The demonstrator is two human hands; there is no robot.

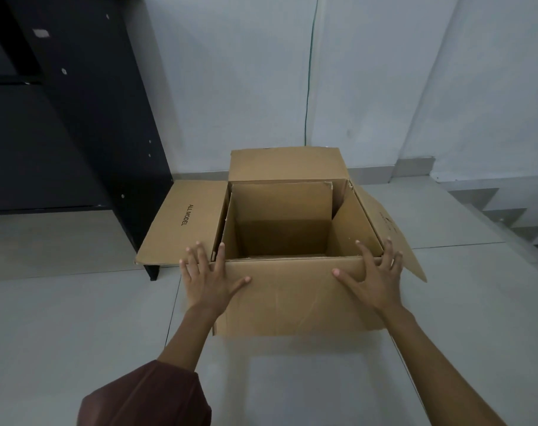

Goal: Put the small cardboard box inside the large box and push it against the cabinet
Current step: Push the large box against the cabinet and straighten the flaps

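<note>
The large cardboard box (292,299) stands open on the floor with its flaps spread; the left flap reads "ALL MODEL". The small cardboard box (280,204) sits inside it, also open, against the left inner wall, with a gap on its right. My left hand (209,279) lies flat on the near wall's left top corner, fingers spread. My right hand (375,279) lies flat near the right top corner in the same way. Neither hand grips anything. The black cabinet (86,124) stands to the left; the left flap overlaps its lower corner.
A pale wall (384,87) with a thin green cable (309,72) rises right behind the box. Grey steps (501,213) climb at the far right. Light floor tiles (77,318) surround the box.
</note>
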